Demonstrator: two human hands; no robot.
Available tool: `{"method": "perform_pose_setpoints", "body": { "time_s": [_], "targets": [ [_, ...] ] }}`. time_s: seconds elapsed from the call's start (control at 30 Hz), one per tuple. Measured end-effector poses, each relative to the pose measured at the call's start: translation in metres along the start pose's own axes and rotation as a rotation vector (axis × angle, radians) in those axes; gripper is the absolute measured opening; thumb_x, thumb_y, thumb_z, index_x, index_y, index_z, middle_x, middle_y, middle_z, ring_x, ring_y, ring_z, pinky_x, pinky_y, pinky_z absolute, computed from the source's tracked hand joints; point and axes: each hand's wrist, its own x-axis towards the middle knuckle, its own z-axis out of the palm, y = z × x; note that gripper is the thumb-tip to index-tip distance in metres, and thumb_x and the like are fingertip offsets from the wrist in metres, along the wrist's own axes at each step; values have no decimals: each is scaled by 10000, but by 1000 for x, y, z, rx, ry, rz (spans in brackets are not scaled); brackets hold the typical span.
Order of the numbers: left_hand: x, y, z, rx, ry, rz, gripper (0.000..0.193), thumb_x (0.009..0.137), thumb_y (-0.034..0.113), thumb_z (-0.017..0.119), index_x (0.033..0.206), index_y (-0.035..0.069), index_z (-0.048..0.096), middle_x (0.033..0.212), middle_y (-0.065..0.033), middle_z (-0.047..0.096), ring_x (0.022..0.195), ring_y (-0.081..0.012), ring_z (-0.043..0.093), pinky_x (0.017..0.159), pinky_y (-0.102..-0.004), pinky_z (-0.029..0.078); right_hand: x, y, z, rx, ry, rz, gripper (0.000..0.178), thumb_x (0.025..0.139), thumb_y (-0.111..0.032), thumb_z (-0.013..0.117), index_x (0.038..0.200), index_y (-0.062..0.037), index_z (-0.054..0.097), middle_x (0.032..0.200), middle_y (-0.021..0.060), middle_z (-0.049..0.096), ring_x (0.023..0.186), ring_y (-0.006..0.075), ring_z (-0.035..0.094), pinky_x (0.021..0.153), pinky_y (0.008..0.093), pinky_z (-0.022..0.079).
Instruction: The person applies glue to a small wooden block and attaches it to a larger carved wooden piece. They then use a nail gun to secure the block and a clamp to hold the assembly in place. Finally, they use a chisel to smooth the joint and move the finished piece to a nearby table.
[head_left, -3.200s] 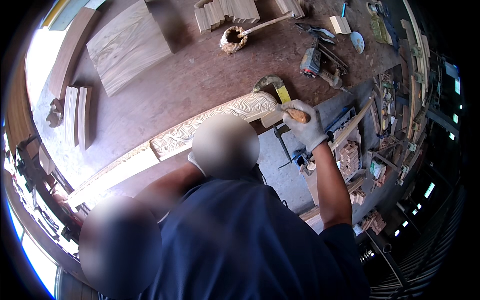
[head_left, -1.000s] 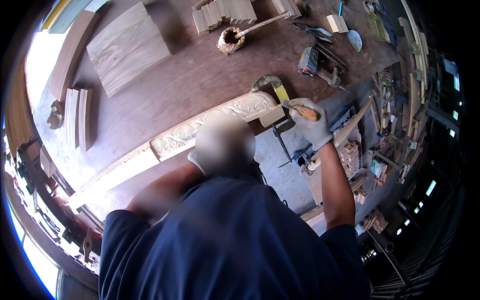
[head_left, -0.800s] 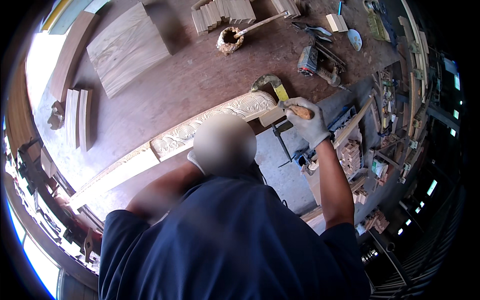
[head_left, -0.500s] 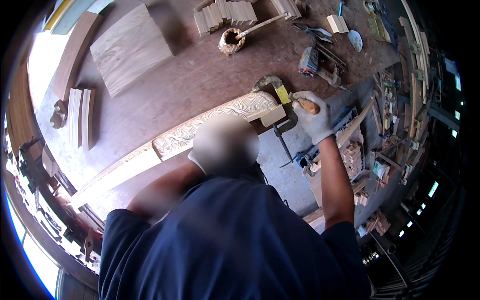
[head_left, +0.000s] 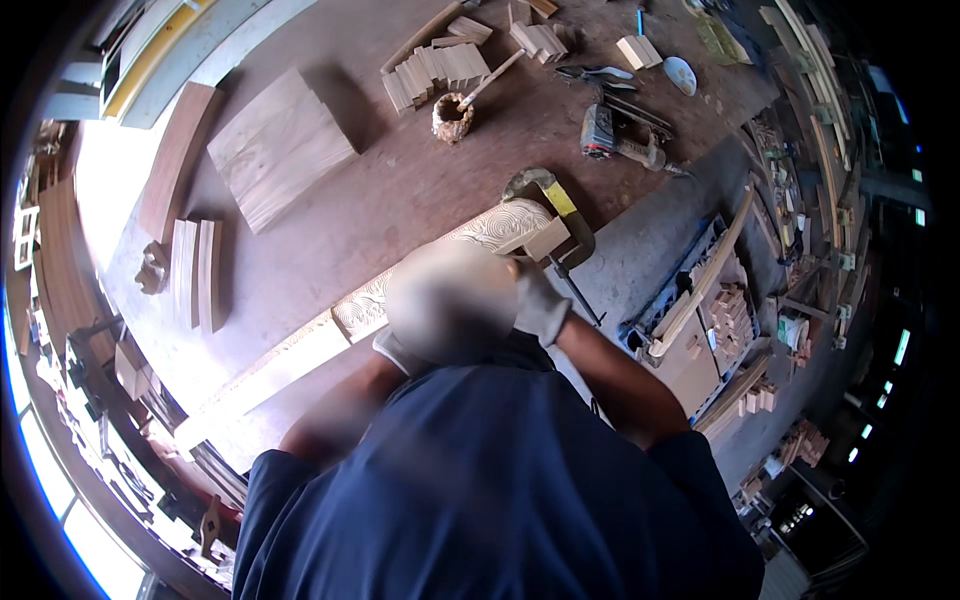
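Note:
A long pale board with carved scrolling patterns lies slantwise on the bench, its plain end toward the lower left. A C-clamp with a yellow patch grips its far right end over a small wood block. My right hand, in a pale work glove, is beside the carving near the clamp. A brown bit of wooden tool handle shows at its fingers; the tool's other end is hidden. My gloved left hand is at the board's near edge, its fingers covered by a blurred patch.
Beyond the board stand a crusted pot with a brush, a power tool and pliers. Stacked wood strips, a square panel and curved pieces lie around. A crate of wood pieces stands right.
My right hand has moved left and nearer, from beside the clamp to the carved board, with the wooden-handled tool. The view has shifted slightly; my left hand stays by the board.

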Motion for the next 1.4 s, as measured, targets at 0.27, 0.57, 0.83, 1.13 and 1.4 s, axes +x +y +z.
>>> {"method": "perform_pose_setpoints", "body": {
  "time_s": [0.27,0.57,0.83,1.13,1.4],
  "targets": [
    [-62,-84,-65,425,-109,-519,241,1002,179,613,1197,78,712,1057,-178,749,980,-374,714,870,-470,561,-37,-28,19,301,192,330,355,909,-293,798,1173,-63,743,972,105,771,915,184,736,819,337,578],
    [-68,-147,-118,549,103,-630,366,976,271,664,1296,94,685,1215,-224,698,1128,-427,658,970,-519,517,-187,-1,45,340,368,874,286,947,-225,756,1101,14,733,897,74,751,762,123,708,716,296,575],
    [-71,-104,-73,634,94,-216,702,883,315,790,1490,84,522,1496,-231,516,1382,-440,457,1174,-567,347,-316,47,129,556,536,1300,274,927,-266,772,997,-2,748,816,96,734,658,181,703,601,335,577],
    [-122,-66,-39,427,-133,-278,817,858,385,840,1491,11,482,1503,-251,516,1401,-441,455,1181,-501,373,-388,86,170,764,655,1303,297,923,-292,752,806,-20,724,726,103,703,611,188,677,551,364,561],
    [-158,-97,-44,820,-126,-470,856,901,286,782,1609,53,361,1567,-235,465,1429,-450,442,1204,-543,355,-424,93,183,858,830,1213,363,930,-317,789,1109,-5,739,898,115,753,687,179,717,598,330,574]
  ]
}}
